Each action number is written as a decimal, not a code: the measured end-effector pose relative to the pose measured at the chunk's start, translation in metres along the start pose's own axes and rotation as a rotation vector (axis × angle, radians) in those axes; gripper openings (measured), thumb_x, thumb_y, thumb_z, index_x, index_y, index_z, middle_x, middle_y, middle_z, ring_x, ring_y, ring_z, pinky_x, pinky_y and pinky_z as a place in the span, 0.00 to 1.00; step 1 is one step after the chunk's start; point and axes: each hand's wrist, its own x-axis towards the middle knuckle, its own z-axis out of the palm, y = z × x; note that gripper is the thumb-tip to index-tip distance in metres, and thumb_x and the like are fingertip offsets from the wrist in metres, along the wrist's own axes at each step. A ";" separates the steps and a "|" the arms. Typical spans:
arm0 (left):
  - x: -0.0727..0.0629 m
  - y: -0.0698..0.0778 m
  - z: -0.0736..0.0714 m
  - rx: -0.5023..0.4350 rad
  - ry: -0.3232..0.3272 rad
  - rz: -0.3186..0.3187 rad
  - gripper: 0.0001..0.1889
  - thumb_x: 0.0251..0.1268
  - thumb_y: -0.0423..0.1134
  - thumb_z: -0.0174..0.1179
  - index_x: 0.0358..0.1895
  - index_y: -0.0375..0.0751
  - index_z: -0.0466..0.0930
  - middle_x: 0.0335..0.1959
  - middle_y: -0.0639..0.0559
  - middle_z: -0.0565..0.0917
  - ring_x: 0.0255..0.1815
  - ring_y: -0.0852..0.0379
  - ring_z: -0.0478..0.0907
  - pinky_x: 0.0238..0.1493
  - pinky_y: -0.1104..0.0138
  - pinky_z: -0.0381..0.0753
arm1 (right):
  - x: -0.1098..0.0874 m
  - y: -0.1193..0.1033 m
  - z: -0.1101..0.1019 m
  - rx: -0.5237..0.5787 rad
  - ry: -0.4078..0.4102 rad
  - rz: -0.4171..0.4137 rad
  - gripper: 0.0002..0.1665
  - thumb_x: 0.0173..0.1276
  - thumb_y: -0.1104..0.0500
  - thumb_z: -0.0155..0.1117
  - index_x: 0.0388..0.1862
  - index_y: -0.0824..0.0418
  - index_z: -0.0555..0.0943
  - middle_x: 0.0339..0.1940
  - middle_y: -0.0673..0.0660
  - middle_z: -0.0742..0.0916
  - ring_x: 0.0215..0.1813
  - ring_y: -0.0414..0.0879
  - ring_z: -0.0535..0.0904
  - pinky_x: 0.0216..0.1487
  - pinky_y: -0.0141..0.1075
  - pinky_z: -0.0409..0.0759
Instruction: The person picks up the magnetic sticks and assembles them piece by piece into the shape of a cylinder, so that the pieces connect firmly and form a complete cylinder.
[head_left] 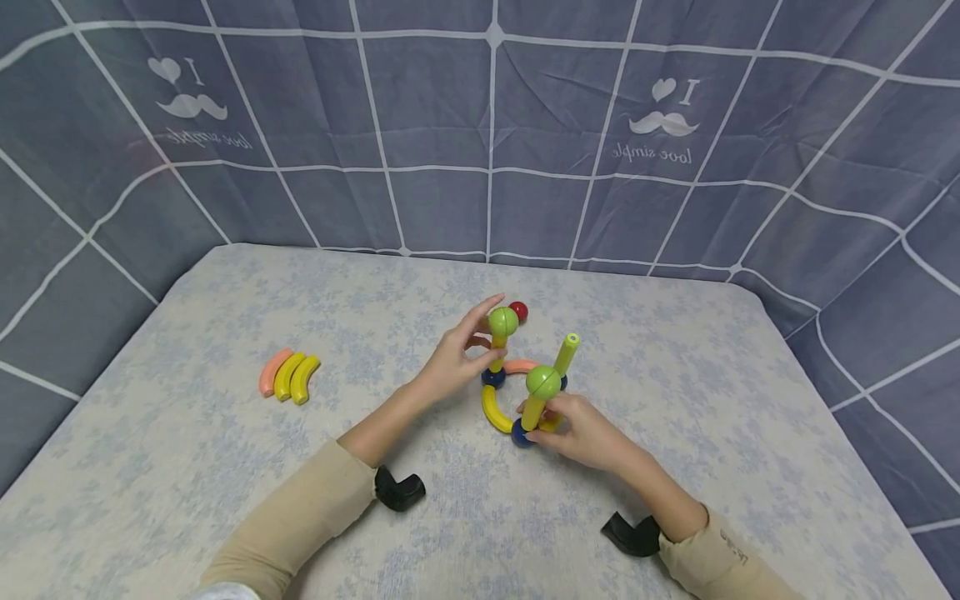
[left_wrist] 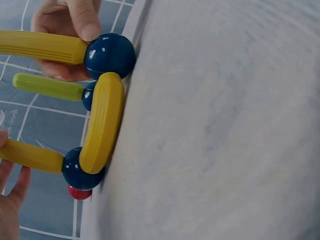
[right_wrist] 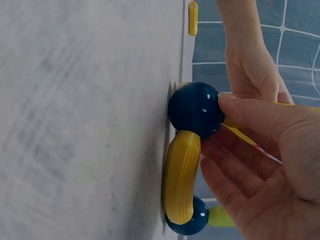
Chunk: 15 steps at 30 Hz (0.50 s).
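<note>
Curved sticks and blue balls form a ring on the table, with a yellow curved stick [head_left: 493, 410] at its left and a salmon one [head_left: 519, 367] behind. My left hand [head_left: 450, 358] pinches the upright yellow rod [left_wrist: 35, 156] standing on the left blue ball [head_left: 493, 377]; a green ball [head_left: 503, 322] tops it. The fingers of my right hand [head_left: 588, 433] hold the near blue ball [right_wrist: 196, 110], thumb on its side. Above that ball, another yellow rod [head_left: 533, 412] carries a green ball [head_left: 543, 382]. A bare yellow-green rod [head_left: 567, 354] rises from the right blue ball [head_left: 564, 382].
Behind the ring lies a red ball [head_left: 519, 311]. Off to the left, a salmon curved stick [head_left: 275, 372] and two yellow curved sticks [head_left: 303, 379] lie side by side. A grid-patterned curtain [head_left: 442, 125] borders the patterned tabletop [head_left: 420, 533].
</note>
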 end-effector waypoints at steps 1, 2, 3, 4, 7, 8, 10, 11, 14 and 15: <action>-0.001 -0.001 0.000 -0.005 -0.009 -0.016 0.37 0.55 0.23 0.60 0.68 0.37 0.54 0.45 0.39 0.78 0.44 0.48 0.77 0.43 0.65 0.79 | 0.000 -0.001 0.000 0.001 0.007 -0.003 0.17 0.56 0.66 0.67 0.45 0.66 0.78 0.42 0.57 0.84 0.43 0.46 0.81 0.43 0.35 0.80; -0.002 -0.002 0.001 -0.010 -0.017 -0.028 0.37 0.55 0.23 0.60 0.68 0.37 0.53 0.44 0.38 0.79 0.44 0.48 0.77 0.43 0.65 0.79 | 0.000 -0.001 0.001 0.006 0.015 -0.012 0.16 0.56 0.66 0.67 0.45 0.65 0.78 0.43 0.57 0.84 0.42 0.45 0.81 0.43 0.35 0.80; -0.003 -0.003 0.001 -0.015 -0.025 -0.042 0.37 0.55 0.23 0.60 0.68 0.36 0.54 0.44 0.37 0.79 0.44 0.48 0.77 0.43 0.64 0.79 | 0.000 -0.001 0.001 0.006 0.022 -0.019 0.16 0.56 0.66 0.67 0.44 0.65 0.78 0.43 0.57 0.84 0.43 0.45 0.81 0.43 0.35 0.80; -0.004 -0.005 0.002 -0.022 -0.032 -0.055 0.36 0.55 0.23 0.60 0.67 0.35 0.55 0.43 0.36 0.80 0.44 0.48 0.77 0.43 0.63 0.79 | -0.001 -0.001 0.001 0.000 0.029 -0.027 0.16 0.56 0.66 0.67 0.44 0.64 0.78 0.42 0.57 0.84 0.42 0.45 0.81 0.43 0.36 0.80; -0.008 -0.009 0.003 -0.026 -0.059 -0.096 0.30 0.55 0.24 0.60 0.62 0.32 0.61 0.43 0.35 0.80 0.44 0.47 0.77 0.44 0.61 0.79 | -0.002 0.000 0.003 -0.009 0.049 -0.041 0.15 0.56 0.65 0.68 0.42 0.63 0.78 0.41 0.56 0.84 0.41 0.44 0.80 0.41 0.35 0.80; -0.009 -0.010 0.004 -0.024 -0.070 -0.110 0.27 0.56 0.25 0.60 0.60 0.31 0.63 0.42 0.35 0.80 0.45 0.46 0.77 0.44 0.61 0.79 | -0.002 0.000 0.003 -0.012 0.053 -0.047 0.14 0.55 0.65 0.68 0.41 0.63 0.78 0.41 0.55 0.84 0.41 0.44 0.80 0.40 0.35 0.80; -0.011 -0.013 0.004 -0.010 -0.095 -0.137 0.23 0.57 0.26 0.60 0.56 0.29 0.67 0.42 0.36 0.80 0.46 0.46 0.77 0.45 0.61 0.79 | -0.002 0.000 0.003 -0.016 0.058 -0.055 0.14 0.55 0.65 0.68 0.41 0.63 0.78 0.40 0.55 0.84 0.42 0.44 0.80 0.40 0.35 0.80; -0.012 -0.014 0.004 -0.004 -0.106 -0.147 0.21 0.57 0.27 0.60 0.55 0.28 0.68 0.43 0.36 0.80 0.46 0.47 0.77 0.46 0.61 0.78 | -0.002 0.000 0.003 -0.013 0.059 -0.058 0.13 0.56 0.65 0.68 0.40 0.62 0.78 0.40 0.55 0.84 0.41 0.44 0.80 0.40 0.34 0.80; -0.014 -0.017 0.005 0.005 -0.122 -0.148 0.18 0.58 0.28 0.60 0.52 0.26 0.70 0.42 0.37 0.80 0.46 0.48 0.78 0.46 0.64 0.78 | -0.001 0.000 0.003 0.009 0.054 -0.071 0.14 0.55 0.67 0.67 0.41 0.63 0.78 0.40 0.55 0.84 0.42 0.44 0.81 0.41 0.34 0.80; -0.015 -0.018 0.005 0.003 -0.122 -0.140 0.18 0.59 0.29 0.60 0.52 0.26 0.71 0.42 0.37 0.80 0.45 0.50 0.78 0.46 0.65 0.78 | -0.001 0.000 0.003 0.011 0.053 -0.077 0.14 0.55 0.67 0.67 0.42 0.64 0.78 0.40 0.55 0.85 0.42 0.44 0.81 0.42 0.35 0.80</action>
